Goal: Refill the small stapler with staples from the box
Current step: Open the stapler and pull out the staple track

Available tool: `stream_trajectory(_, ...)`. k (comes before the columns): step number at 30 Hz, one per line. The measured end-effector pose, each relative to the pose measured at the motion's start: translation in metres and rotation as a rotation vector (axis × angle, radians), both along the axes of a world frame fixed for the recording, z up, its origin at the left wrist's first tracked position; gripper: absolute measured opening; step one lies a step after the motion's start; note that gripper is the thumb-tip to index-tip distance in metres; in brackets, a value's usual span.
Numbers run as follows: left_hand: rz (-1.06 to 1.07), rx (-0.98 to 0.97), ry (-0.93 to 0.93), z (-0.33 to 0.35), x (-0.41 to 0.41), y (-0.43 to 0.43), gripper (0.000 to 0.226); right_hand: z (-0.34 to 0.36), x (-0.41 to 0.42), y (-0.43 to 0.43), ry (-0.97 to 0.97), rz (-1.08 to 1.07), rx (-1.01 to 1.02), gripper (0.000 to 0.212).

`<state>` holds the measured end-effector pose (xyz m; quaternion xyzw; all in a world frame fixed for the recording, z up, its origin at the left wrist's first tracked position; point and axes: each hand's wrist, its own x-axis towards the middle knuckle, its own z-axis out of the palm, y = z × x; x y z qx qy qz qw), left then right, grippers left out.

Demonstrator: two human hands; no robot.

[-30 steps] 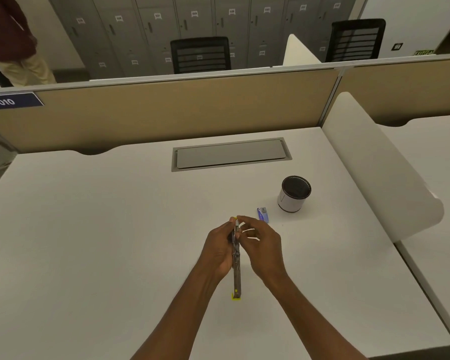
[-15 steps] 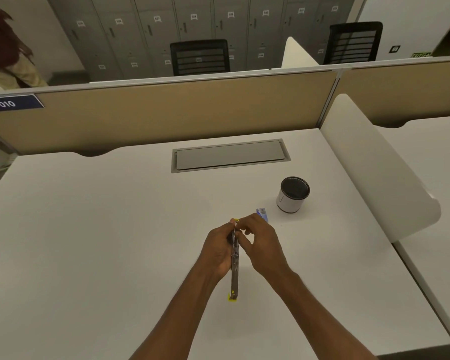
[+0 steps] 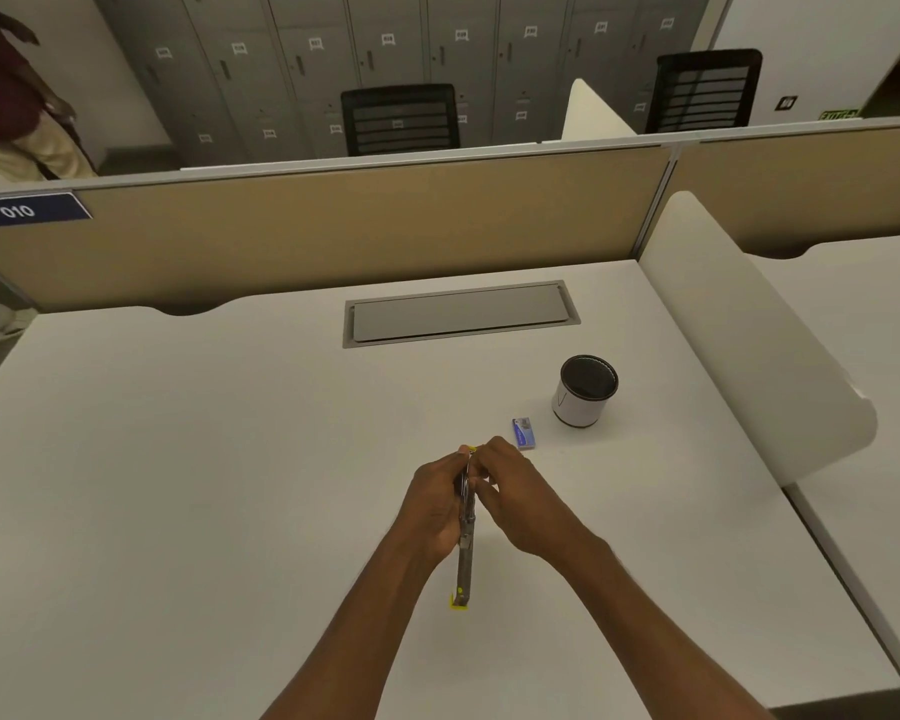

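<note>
A long, thin, shiny metal stapler [image 3: 466, 543] with yellow plastic tips is held over the smooth white desk [image 3: 178, 485], gripped by the left hand [image 3: 435, 504] with its fingers curled around the upper part. The right hand [image 3: 515, 504] is pressed against its top end, fingers pinched there. A small flat blue staple box [image 3: 524, 433] lies just beyond the right fingers, and a round white cup [image 3: 583, 394] with a dark inside stands farther off.
</note>
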<state>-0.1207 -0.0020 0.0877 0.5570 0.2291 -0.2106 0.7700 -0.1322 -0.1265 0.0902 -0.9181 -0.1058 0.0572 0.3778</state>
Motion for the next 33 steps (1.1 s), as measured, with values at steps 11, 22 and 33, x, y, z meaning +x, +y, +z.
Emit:
stream_trajectory(11, -0.001, 0.075, 0.03, -0.009, -0.008, -0.006, 0.038, -0.01, -0.005, -0.004, 0.091, 0.02, 0.028, 0.01)
stream_trajectory(22, 0.006, 0.071, 0.09, -0.02, -0.013, -0.009, 0.039, -0.016, -0.01, -0.009, 0.128, 0.025, 0.021, 0.012)
stream_trajectory(33, -0.006, 0.086, -0.028, -0.024, -0.002, -0.002, 0.038, -0.023, -0.013, 0.006, 0.029, -0.102, 0.106, 0.017)
